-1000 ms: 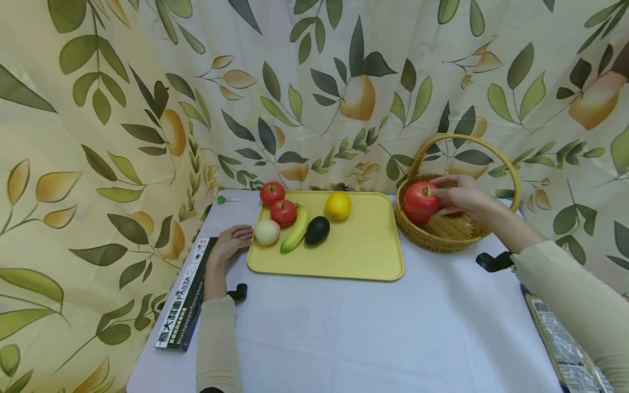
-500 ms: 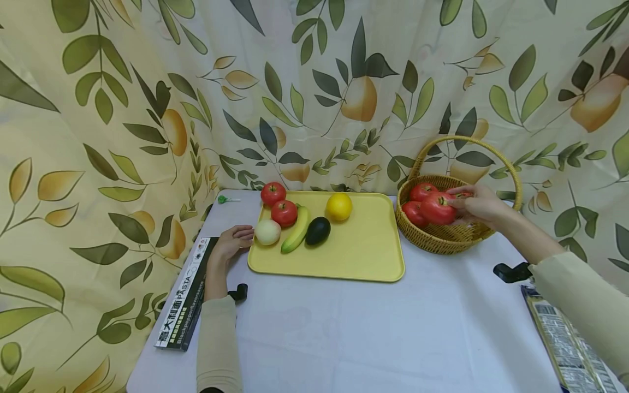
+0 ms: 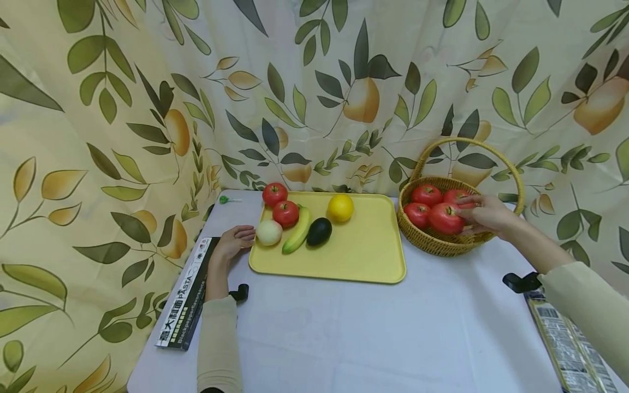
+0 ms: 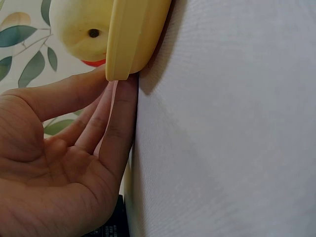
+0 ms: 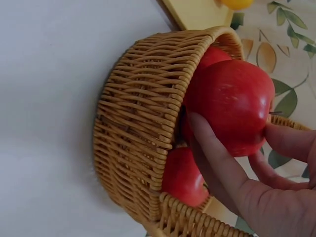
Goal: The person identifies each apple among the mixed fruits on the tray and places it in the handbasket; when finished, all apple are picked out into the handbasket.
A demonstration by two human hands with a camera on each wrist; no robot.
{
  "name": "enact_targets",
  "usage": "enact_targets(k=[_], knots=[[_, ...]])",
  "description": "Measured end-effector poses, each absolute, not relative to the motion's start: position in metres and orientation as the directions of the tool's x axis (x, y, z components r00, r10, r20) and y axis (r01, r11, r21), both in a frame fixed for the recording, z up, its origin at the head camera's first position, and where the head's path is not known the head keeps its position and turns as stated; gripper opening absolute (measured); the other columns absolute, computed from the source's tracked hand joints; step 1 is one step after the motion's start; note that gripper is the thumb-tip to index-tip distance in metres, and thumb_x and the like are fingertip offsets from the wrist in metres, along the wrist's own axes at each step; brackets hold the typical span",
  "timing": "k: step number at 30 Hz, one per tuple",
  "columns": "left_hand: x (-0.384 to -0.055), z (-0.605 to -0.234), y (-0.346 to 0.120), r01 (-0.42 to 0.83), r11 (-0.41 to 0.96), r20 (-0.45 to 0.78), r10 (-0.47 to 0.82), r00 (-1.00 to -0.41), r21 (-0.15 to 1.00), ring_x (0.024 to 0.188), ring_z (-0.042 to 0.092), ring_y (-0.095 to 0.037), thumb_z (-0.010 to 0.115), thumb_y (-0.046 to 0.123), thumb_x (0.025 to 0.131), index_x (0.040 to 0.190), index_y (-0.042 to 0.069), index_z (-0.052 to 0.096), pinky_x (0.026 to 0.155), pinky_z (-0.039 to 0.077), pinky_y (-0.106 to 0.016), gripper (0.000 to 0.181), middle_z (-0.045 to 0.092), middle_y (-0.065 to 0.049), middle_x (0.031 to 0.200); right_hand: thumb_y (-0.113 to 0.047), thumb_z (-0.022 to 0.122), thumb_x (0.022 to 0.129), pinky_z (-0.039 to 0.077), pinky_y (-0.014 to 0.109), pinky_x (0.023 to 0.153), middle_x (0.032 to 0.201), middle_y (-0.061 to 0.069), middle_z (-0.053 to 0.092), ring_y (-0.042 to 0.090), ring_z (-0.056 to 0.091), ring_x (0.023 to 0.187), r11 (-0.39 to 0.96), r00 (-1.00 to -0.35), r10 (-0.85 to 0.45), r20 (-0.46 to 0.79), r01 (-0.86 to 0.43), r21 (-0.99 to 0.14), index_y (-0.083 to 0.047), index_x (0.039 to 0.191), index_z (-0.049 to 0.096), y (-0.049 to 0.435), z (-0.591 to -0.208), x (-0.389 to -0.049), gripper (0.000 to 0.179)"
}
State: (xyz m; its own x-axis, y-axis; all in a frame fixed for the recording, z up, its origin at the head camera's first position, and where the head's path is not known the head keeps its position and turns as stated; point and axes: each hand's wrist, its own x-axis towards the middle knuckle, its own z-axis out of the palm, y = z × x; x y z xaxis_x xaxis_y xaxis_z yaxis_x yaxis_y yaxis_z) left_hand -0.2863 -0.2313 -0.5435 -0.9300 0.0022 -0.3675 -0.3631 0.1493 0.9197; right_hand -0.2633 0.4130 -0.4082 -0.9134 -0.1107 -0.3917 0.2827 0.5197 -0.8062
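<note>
In the basket at the right, my right hand (image 3: 484, 214) holds a red apple (image 3: 446, 219) between thumb and fingers. In the right wrist view, the thumb lies along the near side of that apple (image 5: 229, 106). Several more red apples (image 3: 426, 195) sit around it in the wicker basket (image 3: 444, 248). At the left end of the yellow tray (image 3: 354, 251), my left hand (image 3: 231, 243) stands on the table, its fairly straight fingers touching the tray's end. The left wrist view shows the thumb side meeting the tray rim (image 4: 123, 44), beside a pale round fruit (image 4: 81, 27).
On the tray lie a banana (image 3: 297, 230), a dark oval fruit (image 3: 319, 232), a yellow round fruit (image 3: 340, 208) and two red fruits (image 3: 285, 213). A pasta box (image 3: 184, 300) lies under the left forearm. A printed packet (image 3: 565, 338) lies by the right sleeve. A patterned curtain stands behind.
My right hand has moved right and slightly down with the apple, bringing it lower among the others in the basket and uncovering them. The left hand has stayed at the tray's end.
</note>
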Motion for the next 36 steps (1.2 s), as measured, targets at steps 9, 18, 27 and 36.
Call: enact_targets(k=[9, 18, 27, 36], knots=[[-0.287, -0.544, -0.231, -0.374, 0.134, -0.377, -0.005, -0.926, 0.918, 0.139, 0.055, -0.029, 0.064, -0.008, 0.097, 0.153, 0.005, 0.047, 0.105, 0.051, -0.034, 0.06, 0.055, -0.017, 0.152, -0.012, 0.051, 0.109, 0.06, 0.048, 0.088, 0.146, 0.04, 0.031, 0.028, 0.065, 0.102, 0.533, -0.899, -0.112, -0.423, 0.305, -0.789, 0.011, 0.157, 0.022, 0.414, -0.417, -0.261, 0.061], [-0.285, -0.544, -0.234, -0.373, 0.146, -0.375, -0.018, -0.927, 0.916, 0.137, 0.057, -0.027, 0.065, -0.007, 0.097, 0.152, 0.005, 0.049, 0.1, 0.054, -0.032, 0.058, 0.057, -0.016, 0.15, -0.012, 0.053, 0.108, 0.061, 0.046, 0.087, 0.151, 0.04, 0.029, 0.028, 0.066, 0.104, 0.527, -0.895, -0.134, -0.426, 0.299, -0.795, 0.011, 0.157, 0.026, 0.411, -0.427, -0.265, 0.06], [-0.29, -0.545, -0.233, -0.365, 0.13, -0.368, 0.0, -0.93, 0.922, 0.138, 0.055, -0.028, 0.065, -0.007, 0.097, 0.152, 0.004, 0.048, 0.105, 0.052, -0.035, 0.059, 0.055, -0.017, 0.151, -0.014, 0.053, 0.109, 0.062, 0.042, 0.086, 0.131, 0.023, 0.052, 0.021, 0.066, 0.094, 0.5, -0.904, -0.128, -0.409, 0.297, -0.813, 0.012, 0.155, 0.031, 0.403, -0.438, -0.267, 0.058], [-0.289, -0.544, -0.234, -0.363, 0.135, -0.367, 0.003, -0.93, 0.922, 0.138, 0.055, -0.028, 0.066, -0.008, 0.096, 0.152, 0.004, 0.048, 0.106, 0.051, -0.036, 0.06, 0.056, -0.017, 0.151, -0.016, 0.055, 0.109, 0.062, 0.041, 0.083, 0.112, 0.011, 0.06, 0.026, 0.065, 0.093, 0.491, -0.906, -0.127, -0.404, 0.297, -0.819, 0.011, 0.154, 0.034, 0.398, -0.449, -0.273, 0.057]])
